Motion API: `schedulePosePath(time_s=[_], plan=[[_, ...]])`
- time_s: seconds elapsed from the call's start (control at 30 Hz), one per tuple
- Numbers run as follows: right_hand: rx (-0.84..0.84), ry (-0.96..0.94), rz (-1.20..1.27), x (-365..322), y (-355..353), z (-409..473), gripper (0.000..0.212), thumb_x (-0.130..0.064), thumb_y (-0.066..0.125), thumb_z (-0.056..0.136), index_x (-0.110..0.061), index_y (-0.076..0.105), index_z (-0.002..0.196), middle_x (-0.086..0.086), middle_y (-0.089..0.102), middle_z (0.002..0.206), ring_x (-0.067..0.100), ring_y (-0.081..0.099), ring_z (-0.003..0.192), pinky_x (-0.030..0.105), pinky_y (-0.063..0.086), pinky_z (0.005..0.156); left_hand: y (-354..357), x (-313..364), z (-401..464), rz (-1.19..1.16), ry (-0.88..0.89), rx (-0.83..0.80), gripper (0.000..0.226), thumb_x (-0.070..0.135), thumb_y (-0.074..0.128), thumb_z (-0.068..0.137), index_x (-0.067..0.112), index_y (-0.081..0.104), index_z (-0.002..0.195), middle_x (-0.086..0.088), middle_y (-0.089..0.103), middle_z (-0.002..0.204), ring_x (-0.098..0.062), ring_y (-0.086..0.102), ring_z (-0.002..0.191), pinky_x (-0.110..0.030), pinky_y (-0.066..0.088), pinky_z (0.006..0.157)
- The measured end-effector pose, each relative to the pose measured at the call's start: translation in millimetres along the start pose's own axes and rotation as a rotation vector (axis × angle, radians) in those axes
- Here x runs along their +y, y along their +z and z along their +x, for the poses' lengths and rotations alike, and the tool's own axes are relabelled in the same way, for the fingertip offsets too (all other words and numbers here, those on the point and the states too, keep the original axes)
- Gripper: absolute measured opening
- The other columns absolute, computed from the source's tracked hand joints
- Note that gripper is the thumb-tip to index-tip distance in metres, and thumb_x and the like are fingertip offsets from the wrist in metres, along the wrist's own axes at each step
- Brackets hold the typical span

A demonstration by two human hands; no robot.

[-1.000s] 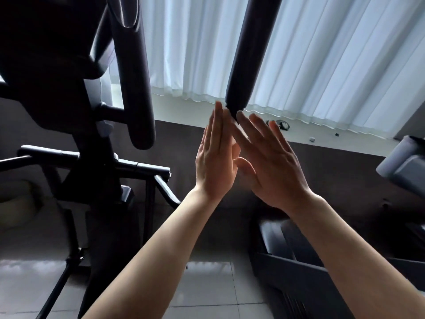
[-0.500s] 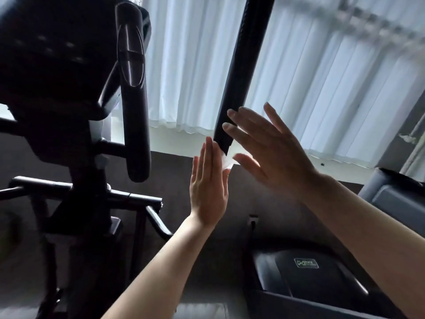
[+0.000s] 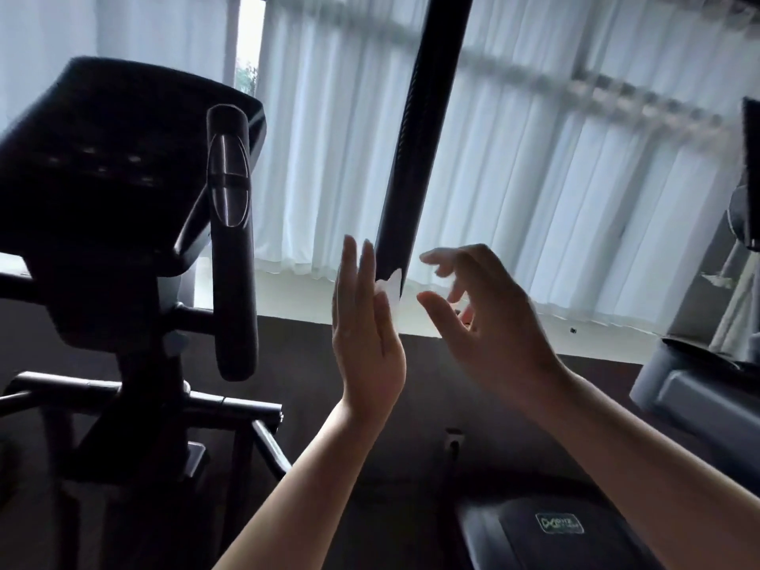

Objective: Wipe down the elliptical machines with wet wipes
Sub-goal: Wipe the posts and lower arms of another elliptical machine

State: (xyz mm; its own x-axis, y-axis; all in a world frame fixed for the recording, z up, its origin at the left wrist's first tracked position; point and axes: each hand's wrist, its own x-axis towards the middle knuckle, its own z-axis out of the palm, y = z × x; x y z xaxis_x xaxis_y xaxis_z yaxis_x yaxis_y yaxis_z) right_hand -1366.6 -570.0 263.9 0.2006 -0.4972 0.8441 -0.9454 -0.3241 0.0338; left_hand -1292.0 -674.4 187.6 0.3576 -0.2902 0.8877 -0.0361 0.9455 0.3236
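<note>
The elliptical's long black handle bar [image 3: 415,129] slants down from the top of the view to centre. My left hand [image 3: 366,335] is raised flat with straight fingers, pressing a small white wet wipe [image 3: 390,292] against the bar's lower end. My right hand [image 3: 481,318] hovers just right of the bar, fingers loosely curled and blurred, holding nothing and not touching it. The elliptical's dark console [image 3: 123,166] and a shorter black handle with a metal sensor plate [image 3: 230,240] stand at the left.
White curtains [image 3: 575,178] cover the window behind. A dark machine housing with a green logo [image 3: 559,524] lies at the lower right, and a grey machine [image 3: 699,392] at the right edge. The elliptical's frame bars [image 3: 144,397] cross the lower left.
My hands have parted: the right one pulled away to the right of the bar and curled its fingers. The left stays flat with the wipe. The view tilted upward.
</note>
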Motion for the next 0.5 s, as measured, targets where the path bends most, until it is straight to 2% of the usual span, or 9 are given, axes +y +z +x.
schedulePosePath(time_s=[0.07,0.1,0.13,0.2,0.23,0.3,0.37,0.43,0.5], plan=[[-0.026,0.295,0.403,-10.9,2.8,17.8,0.026,-0.042,0.061,0.091,-0.033,0.059,0.115,-0.012,0.062,0.108,0.002,0.064,0.089,0.031,0.057,0.077,7.5,9.5,25.9,0.026,0.064,-0.041,0.044,0.024,0.028,0.108,0.013,0.027,0.151,-0.003,0.022,0.159,-0.018,0.025,0.148,-0.038,0.026,0.119],[-0.038,0.397,0.532,-12.8,4.8,28.1,0.019,-0.04,0.064,0.09,-0.036,0.06,0.109,-0.013,0.065,0.105,0.002,0.066,0.091,0.037,0.058,0.081,13.5,10.4,38.8,0.05,0.082,-0.078,0.045,0.027,0.028,0.108,0.019,0.024,0.152,0.002,0.018,0.16,-0.02,0.025,0.148,-0.042,0.028,0.119],[-0.022,0.432,0.564,-12.3,6.6,39.3,0.013,-0.037,0.067,0.09,-0.037,0.062,0.101,-0.012,0.068,0.101,0.003,0.067,0.091,0.039,0.058,0.082,19.1,9.8,50.6,0.072,0.087,-0.125,0.046,0.028,0.03,0.108,0.023,0.021,0.152,0.004,0.014,0.161,-0.02,0.025,0.148,-0.039,0.028,0.119],[0.05,0.458,0.536,-10.2,7.9,58.2,0.012,-0.029,0.073,0.087,-0.034,0.063,0.09,-0.012,0.071,0.09,0.004,0.068,0.085,0.033,0.057,0.078,27.6,6.1,64.9,0.089,0.059,-0.214,0.054,0.024,0.036,0.105,0.027,0.014,0.154,0.001,0.011,0.164,-0.012,0.02,0.149,-0.019,0.02,0.117],[0.084,0.473,0.533,-7.4,8.7,64.8,0.015,-0.025,0.076,0.085,-0.033,0.062,0.086,-0.012,0.071,0.085,0.005,0.068,0.082,0.028,0.056,0.073,29.3,4.4,66.9,0.087,0.042,-0.246,0.057,0.025,0.036,0.103,0.024,0.01,0.154,-0.001,0.011,0.164,-0.006,0.017,0.148,-0.014,0.017,0.115],[0.097,0.487,0.554,0.7,10.4,72.4,0.022,-0.018,0.076,0.083,-0.032,0.059,0.082,-0.011,0.068,0.08,0.009,0.066,0.078,0.021,0.053,0.062,26.8,2.5,65.3,0.055,-0.005,-0.285,0.066,0.034,0.039,0.1,0.017,0.005,0.154,-0.003,0.011,0.164,-0.005,0.012,0.149,-0.016,0.015,0.117],[0.086,0.467,0.506,7.6,11.9,74.0,0.023,-0.011,0.072,0.084,-0.029,0.058,0.085,-0.009,0.066,0.079,0.004,0.062,0.073,0.013,0.046,0.054,16.9,0.1,60.2,-0.037,-0.101,-0.304,0.079,0.045,0.049,0.095,0.022,0.003,0.155,0.006,0.01,0.162,-0.004,0.013,0.149,-0.013,0.015,0.116],[0.115,0.396,0.397,13.6,11.8,74.3,0.019,-0.01,0.071,0.085,-0.022,0.059,0.092,-0.013,0.064,0.079,-0.008,0.057,0.071,0.007,0.041,0.06,4.5,-6.8,55.0,-0.096,-0.153,-0.306,0.078,0.049,0.054,0.089,0.033,0.01,0.151,0.009,0.019,0.159,-0.005,0.022,0.146,-0.013,0.02,0.113],[0.161,0.295,0.257,18.8,11.9,77.6,0.017,-0.01,0.071,0.085,-0.015,0.059,0.096,-0.016,0.06,0.081,-0.008,0.056,0.078,0.011,0.042,0.072,-6.0,-14.2,48.2,-0.112,-0.214,-0.26,0.069,0.047,0.058,0.086,0.04,0.022,0.145,0.006,0.038,0.15,-0.006,0.037,0.138,-0.011,0.028,0.108]])
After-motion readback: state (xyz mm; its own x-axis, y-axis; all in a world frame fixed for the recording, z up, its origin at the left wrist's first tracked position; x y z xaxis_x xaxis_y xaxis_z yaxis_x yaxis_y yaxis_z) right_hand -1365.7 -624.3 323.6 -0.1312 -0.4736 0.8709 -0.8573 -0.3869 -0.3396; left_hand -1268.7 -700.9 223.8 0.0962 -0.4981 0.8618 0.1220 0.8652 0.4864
